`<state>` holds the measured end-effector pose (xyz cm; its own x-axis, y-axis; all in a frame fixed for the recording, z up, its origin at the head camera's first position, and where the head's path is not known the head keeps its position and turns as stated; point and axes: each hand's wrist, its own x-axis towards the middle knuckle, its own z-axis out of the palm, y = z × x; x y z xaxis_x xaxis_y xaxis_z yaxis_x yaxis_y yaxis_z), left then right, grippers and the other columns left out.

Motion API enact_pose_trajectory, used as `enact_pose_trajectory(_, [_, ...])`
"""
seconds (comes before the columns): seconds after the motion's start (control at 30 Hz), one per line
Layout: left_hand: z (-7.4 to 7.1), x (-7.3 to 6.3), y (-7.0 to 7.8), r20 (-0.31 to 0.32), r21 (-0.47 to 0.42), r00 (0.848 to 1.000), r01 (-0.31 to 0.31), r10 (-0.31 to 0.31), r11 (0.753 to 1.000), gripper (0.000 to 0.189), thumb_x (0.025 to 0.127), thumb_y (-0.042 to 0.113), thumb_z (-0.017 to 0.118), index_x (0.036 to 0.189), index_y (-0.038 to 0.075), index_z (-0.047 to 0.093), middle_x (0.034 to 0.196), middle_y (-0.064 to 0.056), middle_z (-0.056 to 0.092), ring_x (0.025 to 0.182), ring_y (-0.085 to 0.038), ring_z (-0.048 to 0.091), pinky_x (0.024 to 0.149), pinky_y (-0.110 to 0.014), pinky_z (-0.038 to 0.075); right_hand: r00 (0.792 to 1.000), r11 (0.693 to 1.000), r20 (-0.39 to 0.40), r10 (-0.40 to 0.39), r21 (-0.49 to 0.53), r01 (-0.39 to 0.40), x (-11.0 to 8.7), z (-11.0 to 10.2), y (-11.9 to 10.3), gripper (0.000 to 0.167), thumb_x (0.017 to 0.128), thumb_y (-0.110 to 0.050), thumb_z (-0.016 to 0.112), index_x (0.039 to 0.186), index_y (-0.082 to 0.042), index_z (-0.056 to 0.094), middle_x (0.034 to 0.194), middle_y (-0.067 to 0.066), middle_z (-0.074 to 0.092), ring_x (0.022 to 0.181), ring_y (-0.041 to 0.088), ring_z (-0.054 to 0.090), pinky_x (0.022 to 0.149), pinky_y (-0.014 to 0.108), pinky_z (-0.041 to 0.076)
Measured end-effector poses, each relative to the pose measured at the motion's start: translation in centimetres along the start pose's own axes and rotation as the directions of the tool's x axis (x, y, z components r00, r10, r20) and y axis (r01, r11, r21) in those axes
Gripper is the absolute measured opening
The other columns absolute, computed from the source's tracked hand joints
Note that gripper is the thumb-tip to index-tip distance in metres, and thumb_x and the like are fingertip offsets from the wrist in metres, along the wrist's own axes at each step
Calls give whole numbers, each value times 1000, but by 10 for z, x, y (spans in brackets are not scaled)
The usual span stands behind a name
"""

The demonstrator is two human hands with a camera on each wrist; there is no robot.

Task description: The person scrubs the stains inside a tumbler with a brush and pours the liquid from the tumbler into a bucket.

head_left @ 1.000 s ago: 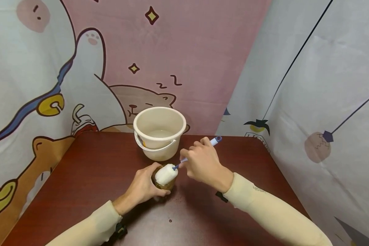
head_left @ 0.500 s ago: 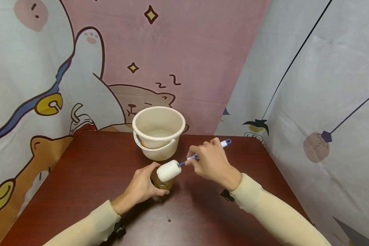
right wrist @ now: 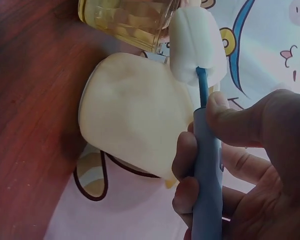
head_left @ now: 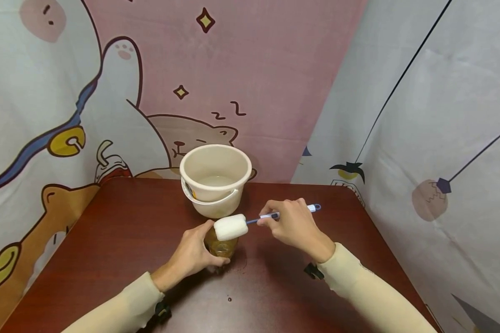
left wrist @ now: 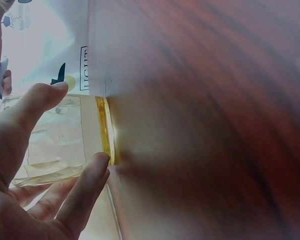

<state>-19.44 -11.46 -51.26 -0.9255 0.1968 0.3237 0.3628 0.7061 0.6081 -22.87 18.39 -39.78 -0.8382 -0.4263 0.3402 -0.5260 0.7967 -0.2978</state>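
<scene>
My left hand (head_left: 195,249) curls round an amber glass cup (head_left: 224,247), which stands on the table. In the left wrist view the thumb and fingers wrap the faceted clear-yellow wall of the glass cup (left wrist: 57,140). My right hand (head_left: 296,226) grips the blue-and-white handle of a sponge bottle brush. The white sponge head of the brush (head_left: 231,227) lies over the cup's mouth in the head view and hides part of it. From the right wrist, the brush (right wrist: 207,165) shows its thin blue stem, with the sponge outside the cup's rim.
A cream bucket (head_left: 200,203) with a lowered handle stands just behind the cup, some water in its bottom. Small wet drops lie on the dark red wooden table (head_left: 266,300). A cartoon-printed cloth (head_left: 275,92) hangs behind and to the right.
The right hand has drawn the brush to the right and up, so the sponge has come out of the cup and the handle lies flatter. The left hand stays on the cup.
</scene>
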Motion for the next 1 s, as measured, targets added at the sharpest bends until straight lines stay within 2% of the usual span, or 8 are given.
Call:
enact_pose_trajectory(0.07, [0,0,1,0,-4,1000,-1,1,1000,83,59,40,118,127,24,73,108,4,85,97,-16,78,87,-39,65,1000,999,13,25,36,-25,-2,1,3,14,95,-38,98,99,-32,86,78,-21,79,69,-1,61,83,40,42])
enact_pose_trajectory(0.2, [1,-1,2,2,-11,1000,2,-2,1000,84,59,40,118,128,23,73,109,2,86,97,-16,79,87,-38,65,996,989,46,74,122,-79,-6,2,7,12,97,-35,98,100,-31,86,79,-17,80,62,3,58,69,33,45])
enact_pose_trajectory(0.3, [0,-2,2,3,-11,1000,9,-9,1000,85,59,39,118,129,23,73,109,2,86,96,-15,78,86,-37,64,990,972,87,107,201,-123,-10,3,8,11,98,-31,96,101,-29,86,84,-13,81,63,8,59,59,29,48])
enact_pose_trajectory(0.5, [1,-3,1,-2,-17,1000,8,-8,1000,85,59,40,118,129,23,74,112,4,86,99,-15,78,88,-38,65,976,925,163,143,329,-191,-14,8,15,8,102,-24,93,104,-27,86,92,-9,81,76,12,67,69,30,58])
enact_pose_trajectory(0.73, [1,-3,0,4,-29,1000,23,-23,999,86,59,43,119,131,24,75,117,4,87,105,-18,81,92,-41,66,968,885,187,168,404,-232,-18,9,27,8,103,-21,91,105,-27,86,93,-5,80,78,16,64,69,29,55])
enact_pose_trajectory(1.0, [1,-3,1,-3,-36,1000,19,-19,999,87,59,41,119,131,22,75,118,2,87,107,-19,82,94,-42,67,962,858,210,176,446,-255,-20,8,39,6,105,-21,90,110,-20,86,95,-1,80,79,16,64,70,28,54])
